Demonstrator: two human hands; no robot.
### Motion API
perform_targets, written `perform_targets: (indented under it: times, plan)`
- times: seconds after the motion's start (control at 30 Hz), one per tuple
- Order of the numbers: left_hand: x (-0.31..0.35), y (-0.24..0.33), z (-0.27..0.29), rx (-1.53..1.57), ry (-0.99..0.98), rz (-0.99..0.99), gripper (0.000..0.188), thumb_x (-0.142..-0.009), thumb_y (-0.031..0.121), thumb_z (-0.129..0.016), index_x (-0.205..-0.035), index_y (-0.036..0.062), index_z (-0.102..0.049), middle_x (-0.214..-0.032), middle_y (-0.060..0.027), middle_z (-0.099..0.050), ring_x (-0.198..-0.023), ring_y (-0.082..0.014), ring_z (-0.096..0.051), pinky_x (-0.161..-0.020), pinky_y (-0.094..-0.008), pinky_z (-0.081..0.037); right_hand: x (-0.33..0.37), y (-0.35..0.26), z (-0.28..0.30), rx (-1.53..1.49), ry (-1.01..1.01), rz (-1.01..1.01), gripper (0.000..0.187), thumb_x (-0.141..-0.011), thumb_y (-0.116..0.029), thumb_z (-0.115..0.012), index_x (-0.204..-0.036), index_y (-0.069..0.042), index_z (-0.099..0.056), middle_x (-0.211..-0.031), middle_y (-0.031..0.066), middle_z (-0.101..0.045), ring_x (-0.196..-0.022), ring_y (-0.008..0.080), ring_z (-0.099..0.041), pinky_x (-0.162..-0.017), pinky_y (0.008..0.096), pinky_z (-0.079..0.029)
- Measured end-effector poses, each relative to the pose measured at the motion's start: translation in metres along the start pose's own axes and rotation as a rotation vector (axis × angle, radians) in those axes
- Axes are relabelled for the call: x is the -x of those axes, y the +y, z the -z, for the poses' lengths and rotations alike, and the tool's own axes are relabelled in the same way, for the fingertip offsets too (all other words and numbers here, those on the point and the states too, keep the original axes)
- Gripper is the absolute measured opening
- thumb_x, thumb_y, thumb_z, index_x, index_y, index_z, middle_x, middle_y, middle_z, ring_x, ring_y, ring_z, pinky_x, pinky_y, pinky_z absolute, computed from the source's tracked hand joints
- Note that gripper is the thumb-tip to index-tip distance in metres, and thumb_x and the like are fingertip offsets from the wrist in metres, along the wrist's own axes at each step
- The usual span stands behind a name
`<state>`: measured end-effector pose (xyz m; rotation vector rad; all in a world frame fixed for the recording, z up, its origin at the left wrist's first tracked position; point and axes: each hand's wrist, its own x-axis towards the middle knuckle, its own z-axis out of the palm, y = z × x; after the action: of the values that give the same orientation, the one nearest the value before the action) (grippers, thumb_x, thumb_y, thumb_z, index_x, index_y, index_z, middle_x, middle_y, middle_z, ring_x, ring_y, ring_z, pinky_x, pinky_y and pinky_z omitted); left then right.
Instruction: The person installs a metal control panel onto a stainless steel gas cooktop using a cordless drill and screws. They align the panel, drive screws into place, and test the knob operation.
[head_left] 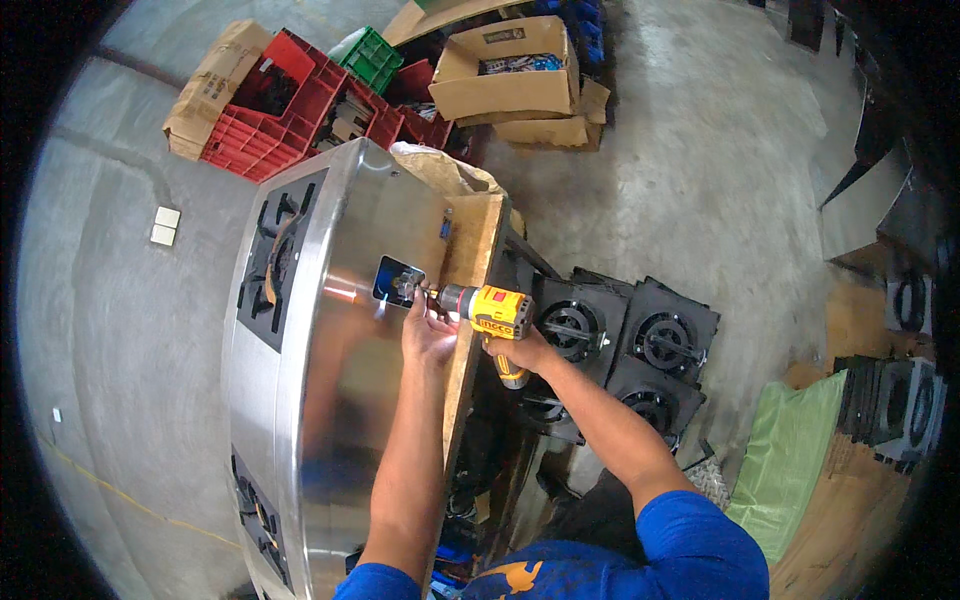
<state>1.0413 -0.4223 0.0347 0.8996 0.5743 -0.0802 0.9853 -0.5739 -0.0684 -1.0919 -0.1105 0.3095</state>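
A yellow and black cordless drill (500, 310) is in my right hand (520, 350), which wraps round its grip. The drill lies level, its chuck pointing left at a steel gas stove (350, 440). My left hand (430, 332) is at the drill's tip, its fingertips pinched together beside a square cutout (398, 278) in the stove's front panel. Whatever sits between those fingertips is too small to make out. Metal parts show inside the lit cutout. On the stove's top are black burner grates (283, 255). The stove rests on a wooden bench (478, 235).
Black burner plates (665, 340) lie in stacks on the floor right of the bench. Red crates (270, 125), a green crate (370, 60) and an open cardboard box (505, 95) stand at the back. Green sheeting (785, 470) and more stacked plates (890, 410) are at the right.
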Motion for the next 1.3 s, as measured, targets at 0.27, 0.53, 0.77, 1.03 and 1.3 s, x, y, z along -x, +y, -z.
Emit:
perform_targets:
  times: [0.27,0.53,0.77,1.03,1.3]
  plan:
    - [0.010,0.009,0.011,-0.099,-0.016,0.019,0.018,-0.096,0.022,-0.065,-0.109,0.0110,-0.068,-0.094,0.0002,-0.067,-0.088,-0.0143,-0.062,-0.078,-0.0317,-0.048,-0.005,-0.011,0.002,0.041,-0.018,-0.022,0.037,-0.073,-0.008,-0.068,-0.110,-0.006,-0.064,-0.092,0.0049,-0.067,-0.085,0.0174,-0.065,-0.076,0.0344,-0.053]
    - [0.121,0.129,-0.014,-1.295,-0.190,-0.763,0.030,-0.090,0.006,-0.066,-0.119,-0.0033,-0.065,-0.114,-0.0126,-0.068,-0.107,-0.0195,-0.064,-0.093,-0.0325,-0.052,-0.003,-0.038,0.011,0.310,0.005,0.032,0.051,-0.071,-0.011,-0.068,-0.121,-0.005,-0.060,-0.110,0.0119,-0.070,-0.103,0.0247,-0.066,-0.092,0.0371,-0.051]
    - [0.093,0.185,-0.053,-1.686,-0.355,-1.319,0.029,-0.083,0.014,-0.072,-0.109,0.0003,-0.069,-0.121,-0.0161,-0.063,-0.114,-0.0282,-0.062,-0.099,-0.0384,-0.047,-0.008,-0.028,0.011,0.295,-0.012,0.063,0.053,-0.072,-0.014,-0.070,-0.123,-0.006,-0.061,-0.114,0.0138,-0.069,-0.107,0.0254,-0.066,-0.094,0.0370,-0.051]
    - [0.081,0.188,-0.055,-1.592,-0.407,-1.081,0.037,-0.081,0.026,-0.074,-0.107,0.0001,-0.070,-0.125,-0.0167,-0.061,-0.120,-0.0312,-0.058,-0.103,-0.0403,-0.044,-0.014,-0.020,0.008,0.469,0.061,0.225,0.045,-0.075,-0.021,-0.070,-0.117,-0.007,-0.063,-0.111,0.0140,-0.070,-0.106,0.0282,-0.066,-0.093,0.0380,-0.052]
    - [0.081,0.192,-0.058,-1.593,-0.411,-1.039,0.036,-0.079,0.025,-0.075,-0.105,-0.0001,-0.071,-0.128,-0.0172,-0.059,-0.123,-0.0315,-0.055,-0.105,-0.0421,-0.042,-0.027,-0.014,0.023,0.771,-0.029,0.199,0.044,-0.075,-0.020,-0.071,-0.117,-0.008,-0.063,-0.112,0.0112,-0.070,-0.105,0.0264,-0.067,-0.093,0.0373,-0.052]
